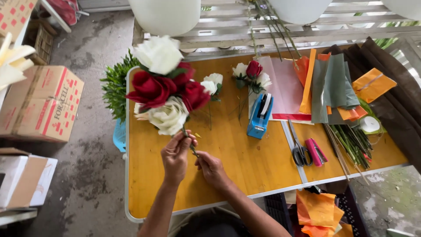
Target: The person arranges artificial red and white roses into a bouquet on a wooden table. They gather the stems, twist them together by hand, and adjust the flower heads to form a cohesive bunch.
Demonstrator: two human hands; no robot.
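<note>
Holding a bunch of red and white roses point(166, 90) upright over the yellow table point(245, 162), the person had both hands closed on the stems just below the blooms. The left hand point(175, 156) gripped higher up, its fingers curled and pressed together around the stems with the thumb across them; the right hand point(209, 166) sat just beneath and beside it, fingertips pinching the lower stem ends (whether it held tape or wire as well was too small to tell). The flower heads stood clustered above the table's left part, near a bundle of green foliage point(116, 85) at the table edge.

The step in hand looked like gathering and fixing the stems into one bundle, with the arranging of blooms largely done but the bunch not yet wrapped. Three more roses point(252, 72) and a single white one point(214, 83) lay apart on the table.

The next move, by my judgement, called for keeping the left grip firm so the heads did not shift while the right hand bound or trimmed the stems. A blue tape dispenser point(259, 116) lay near, to the right, with scissors point(299, 151) and a pink stapler point(315, 151) farther off; sheets of wrapping paper point(329, 83) in pink, orange and grey-green lay beyond.
</note>
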